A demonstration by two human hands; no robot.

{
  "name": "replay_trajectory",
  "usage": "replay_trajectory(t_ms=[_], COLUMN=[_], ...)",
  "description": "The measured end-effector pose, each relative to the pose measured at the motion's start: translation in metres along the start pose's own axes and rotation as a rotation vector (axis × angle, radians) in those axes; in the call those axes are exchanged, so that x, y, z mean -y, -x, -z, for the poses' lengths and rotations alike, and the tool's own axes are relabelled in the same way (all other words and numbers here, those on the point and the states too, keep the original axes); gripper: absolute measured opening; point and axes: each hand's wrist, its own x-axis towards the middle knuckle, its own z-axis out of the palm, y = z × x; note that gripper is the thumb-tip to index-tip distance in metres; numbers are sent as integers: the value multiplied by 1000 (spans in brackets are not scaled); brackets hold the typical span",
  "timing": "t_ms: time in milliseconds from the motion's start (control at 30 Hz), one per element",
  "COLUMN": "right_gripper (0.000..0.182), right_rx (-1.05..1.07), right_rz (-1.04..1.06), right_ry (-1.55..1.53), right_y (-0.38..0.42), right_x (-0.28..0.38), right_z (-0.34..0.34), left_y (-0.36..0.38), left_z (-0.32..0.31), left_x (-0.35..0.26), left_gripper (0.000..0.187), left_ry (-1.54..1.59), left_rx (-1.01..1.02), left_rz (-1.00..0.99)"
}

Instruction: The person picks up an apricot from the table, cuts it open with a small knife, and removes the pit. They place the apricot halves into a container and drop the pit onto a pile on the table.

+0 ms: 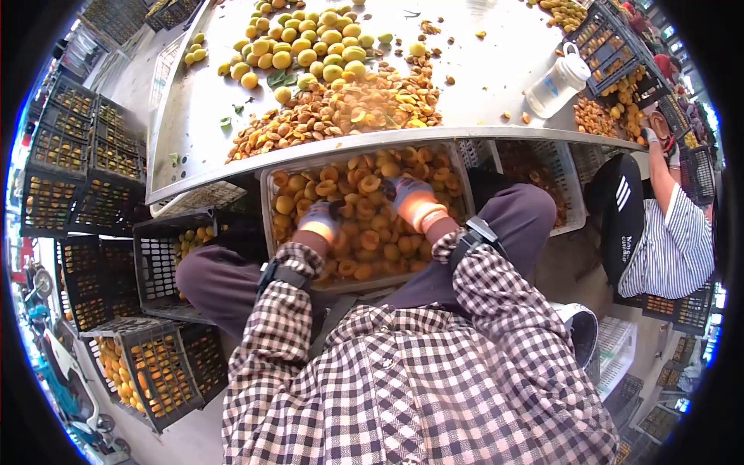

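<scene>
A light plastic crate [269,225] full of halved apricots [364,209] sits between my knees, under the table's front edge. My left hand [319,221], in a grey-blue and orange-stained glove, rests on the fruit left of the middle. My right hand [415,200], gloved alike, lies on the fruit farther right and slightly farther in. Both hands touch apricot halves; the fingers bend down among them and are mostly hidden, so any grip cannot be made out.
On the metal table [473,77] lie whole apricots [310,46], a heap of pits [333,108] and a clear bottle [556,84]. Black crates of fruit [155,372] stand at the left. A co-worker in a striped shirt [670,248] sits at the right.
</scene>
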Motion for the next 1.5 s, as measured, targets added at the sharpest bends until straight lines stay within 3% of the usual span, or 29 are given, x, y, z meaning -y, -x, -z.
replay_trajectory(t_ms=[33, 100, 233, 367, 400, 433, 533, 567, 633, 767, 833, 933, 1033, 1100, 1200, 1400, 1500], right_gripper=[25, 24, 19, 20, 21, 21, 21, 20, 20, 22, 23, 24, 28, 30, 29, 26, 26], right_rx=[41, -50, -251, -273, -264, -252, -295, -300, -287, -265, -332, -244, -241, -221, -237, -309, -307], right_rz=[-77, -74, 120, 110, 99, 84, 60, 61, 32, -11, 87, -2, -56, -51, -97, -223, -252], right_ry=[-48, -31, -480, -880, -933, -987, -928, -932, -890, -1033, -1055, -1280, -1309, -1424, -1490, -1594, -1613], right_y=[5, 14, 51, 60, 59, 55, 38, 36, 26, -8, -22, -18, -23, -17, -13, -12, -15], right_x=[-1, -15, -30, -29, -27, -27, -34, -32, -28, -40, -40, -36, -42, -41, -39, -49, -47], right_z=[14, 26, 66, 89, 96, 102, 113, 123, 141, 151, 159, 179, 173, 173, 180, 194, 202], left_y=[0, 20, 27, 21, 11, 0, -28, -53, -61, -127, -155, -182, -231, -263, -293, -315, -301], left_z=[10, 35, 67, 112, 119, 129, 161, 158, 183, 194, 202, 219, 229, 226, 223, 218, 224], left_x=[3, 15, 43, 22, 20, 18, 1, 15, -6, 6, 3, -15, -21, -26, -44, -59, -74], left_gripper=[34, 28, 22, 20, 18, 16, 14, 15, 16, 16, 17, 23, 25, 28, 24, 23, 34], left_ry=[15, 70, 361, 744, 776, 624, 665, 566, 691, 638, 564, 486, 481, 727, 614, 321, -73], left_rx=[49, -17, -215, -209, -265, -272, -327, -445, -415, -454, -533, -594, -649, -578, -559, -727, -740], left_rz=[106, 61, -188, -123, -201, -112, -91, -225, -101, -164, -223, -263, -306, -349, -415, -373, -322])
